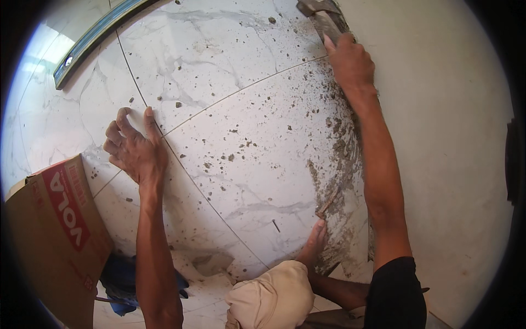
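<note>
My right hand grips a flat grey tool, caked with mortar, at the far right where the tiled floor meets the pale wall. Its exact kind is hard to make out. My left hand rests on the white marbled tiles, near a crossing of the tile joints, fingers apart and bent, holding nothing. Crumbs of mortar lie scattered between the hands. A thicker band of wet-looking grey mortar runs along the wall edge below my right forearm.
A spirit level lies at the far left. A brown and red cardboard box stands near left, beside a blue bag-like thing. A nail and a thin reddish-brown piece lie near my bare foot.
</note>
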`<state>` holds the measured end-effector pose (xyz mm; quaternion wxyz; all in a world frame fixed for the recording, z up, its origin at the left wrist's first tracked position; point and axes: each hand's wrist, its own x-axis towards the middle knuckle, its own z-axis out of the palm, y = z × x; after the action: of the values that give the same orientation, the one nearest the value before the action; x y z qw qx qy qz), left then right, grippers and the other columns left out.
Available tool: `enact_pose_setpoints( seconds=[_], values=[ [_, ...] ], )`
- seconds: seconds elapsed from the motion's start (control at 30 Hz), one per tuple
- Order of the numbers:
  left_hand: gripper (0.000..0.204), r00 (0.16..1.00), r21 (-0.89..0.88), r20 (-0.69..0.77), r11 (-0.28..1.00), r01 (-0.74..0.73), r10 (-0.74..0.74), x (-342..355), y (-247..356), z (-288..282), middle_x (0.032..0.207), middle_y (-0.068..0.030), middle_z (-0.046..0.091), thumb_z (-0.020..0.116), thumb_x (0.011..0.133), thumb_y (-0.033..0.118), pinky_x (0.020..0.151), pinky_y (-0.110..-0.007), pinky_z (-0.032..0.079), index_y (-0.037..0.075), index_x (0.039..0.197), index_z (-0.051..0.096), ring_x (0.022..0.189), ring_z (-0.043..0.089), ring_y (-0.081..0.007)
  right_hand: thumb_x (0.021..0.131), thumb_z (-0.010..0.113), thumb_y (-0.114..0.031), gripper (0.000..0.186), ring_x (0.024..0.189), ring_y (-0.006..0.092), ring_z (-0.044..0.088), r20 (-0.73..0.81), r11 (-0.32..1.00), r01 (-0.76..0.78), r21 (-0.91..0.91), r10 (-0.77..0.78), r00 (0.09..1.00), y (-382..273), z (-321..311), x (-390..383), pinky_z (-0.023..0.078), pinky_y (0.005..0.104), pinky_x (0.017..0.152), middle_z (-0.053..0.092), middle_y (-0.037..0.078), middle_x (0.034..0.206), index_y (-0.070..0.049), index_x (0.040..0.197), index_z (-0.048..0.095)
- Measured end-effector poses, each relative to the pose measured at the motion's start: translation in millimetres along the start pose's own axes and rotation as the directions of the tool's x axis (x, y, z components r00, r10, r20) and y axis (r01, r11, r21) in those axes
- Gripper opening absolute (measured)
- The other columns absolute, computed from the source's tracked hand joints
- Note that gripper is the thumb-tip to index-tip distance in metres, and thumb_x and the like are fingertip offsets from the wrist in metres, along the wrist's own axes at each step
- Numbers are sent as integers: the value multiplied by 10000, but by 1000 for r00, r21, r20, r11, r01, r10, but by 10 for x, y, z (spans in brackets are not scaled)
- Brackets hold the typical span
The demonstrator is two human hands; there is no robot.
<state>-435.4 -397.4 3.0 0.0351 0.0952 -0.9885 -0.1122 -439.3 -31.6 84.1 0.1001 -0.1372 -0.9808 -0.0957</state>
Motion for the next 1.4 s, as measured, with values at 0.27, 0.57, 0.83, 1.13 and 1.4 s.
enact_pose_setpoints(
  seconds=[0.27,0.57,0.83,1.13,1.4],
  values=[
    [547,999,37,-48,999,1,0,10,-104,24,1308,-97,393,443,978,581,1016,-502,281,191,1360,425,1237,330,-297,998,434,-531,579,758,438,689,274,995,47,85,-68,959,-478,-213,-122,567,530,646,668,283,796,39,959,525],
    [558,999,36,-35,999,1,1,13,-65,27,1317,-100,392,444,976,583,1015,-505,290,181,1363,428,1243,329,-298,986,521,-462,488,706,384,699,331,1000,-5,-7,7,944,-347,-218,-341,574,469,575,652,238,715,26,988,519],
    [579,1000,3,-11,1000,-12,12,6,-7,29,1318,-106,386,426,978,589,1026,-508,287,169,1376,424,1249,322,-298,982,509,-490,473,587,371,676,49,991,32,-132,-25,998,245,35,-382,555,471,495,625,173,630,-24,906,478],
    [576,999,45,-34,999,3,-2,19,-93,40,1320,-108,390,432,974,595,1010,-512,298,179,1371,424,1255,326,-304,980,485,-521,518,620,389,681,6,976,115,186,-119,993,-108,-158,-482,566,485,521,643,200,660,-8,905,498],
    [574,996,73,-82,997,-19,25,28,-112,79,1318,-107,403,434,971,603,1011,-508,299,190,1370,428,1252,333,-303,992,477,-498,524,647,404,684,267,998,21,-53,-6,964,-226,-270,-392,576,496,561,655,237,700,20,912,499]
  ],
)
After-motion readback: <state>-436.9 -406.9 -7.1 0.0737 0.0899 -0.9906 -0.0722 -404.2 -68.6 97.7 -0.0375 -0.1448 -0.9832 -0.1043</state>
